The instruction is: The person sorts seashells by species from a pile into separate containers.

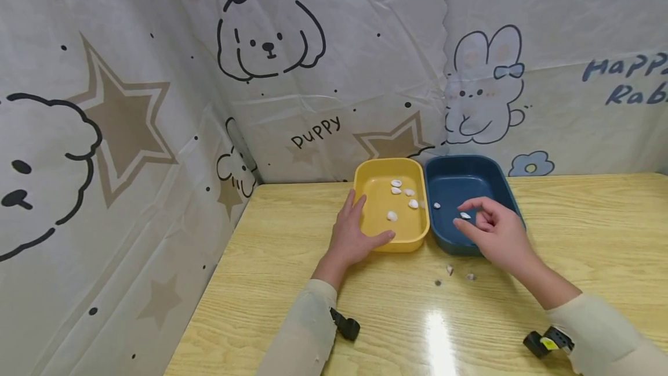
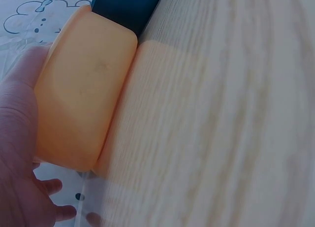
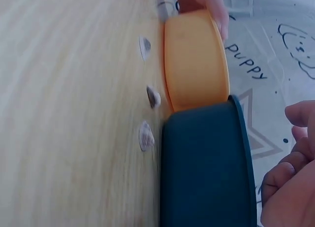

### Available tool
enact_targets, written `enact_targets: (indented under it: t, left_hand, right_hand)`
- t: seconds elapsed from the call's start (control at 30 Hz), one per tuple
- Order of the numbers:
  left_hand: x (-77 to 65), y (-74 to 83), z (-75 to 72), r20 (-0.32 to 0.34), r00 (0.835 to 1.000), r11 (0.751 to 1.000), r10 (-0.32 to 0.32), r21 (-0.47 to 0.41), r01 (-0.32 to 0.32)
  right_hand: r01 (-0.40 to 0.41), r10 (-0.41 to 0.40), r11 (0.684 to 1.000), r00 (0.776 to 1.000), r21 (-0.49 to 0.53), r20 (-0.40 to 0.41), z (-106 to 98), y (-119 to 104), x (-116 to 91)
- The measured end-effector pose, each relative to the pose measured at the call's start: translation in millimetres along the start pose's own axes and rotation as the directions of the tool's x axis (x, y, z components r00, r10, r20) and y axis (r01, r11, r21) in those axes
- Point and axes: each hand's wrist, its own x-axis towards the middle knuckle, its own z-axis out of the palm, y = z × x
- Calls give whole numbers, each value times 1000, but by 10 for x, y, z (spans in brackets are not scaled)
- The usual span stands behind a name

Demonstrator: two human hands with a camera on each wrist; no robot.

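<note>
My left hand (image 1: 351,237) rests at the near left corner of a yellow tray (image 1: 376,174), its fingers straight along the left side and its thumb over the front rim. Several white seashells (image 1: 392,216) lie in that tray. Over the dark blue tray (image 1: 459,166) hovers my right hand (image 1: 496,234), thumb and index finger apart, the other fingers bent. One small seashell (image 1: 465,215) shows in the gap between thumb and index finger; in this view it overlaps the blue tray floor. Another seashell (image 1: 436,205) lies by the blue tray's left wall.
Three small seashells sit on the wood table (image 1: 282,306) before the trays, including a striped seashell (image 3: 145,137) close to the blue tray. Both trays stand side by side against a printed cloth backdrop (image 1: 334,74).
</note>
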Motion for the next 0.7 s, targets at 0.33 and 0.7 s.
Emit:
enact_targets:
  t: [0.33, 0.7]
  left_hand:
    - [-4, 2, -1, -1, 1000, 1000, -1, -4, 1]
    - [-1, -2, 0, 5, 1000, 1000, -5, -2, 5]
  right_hand:
    - [18, -20, 999, 996, 27, 85, 26, -32, -267]
    - [1, -2, 1000, 982, 4, 191, 140, 105, -456]
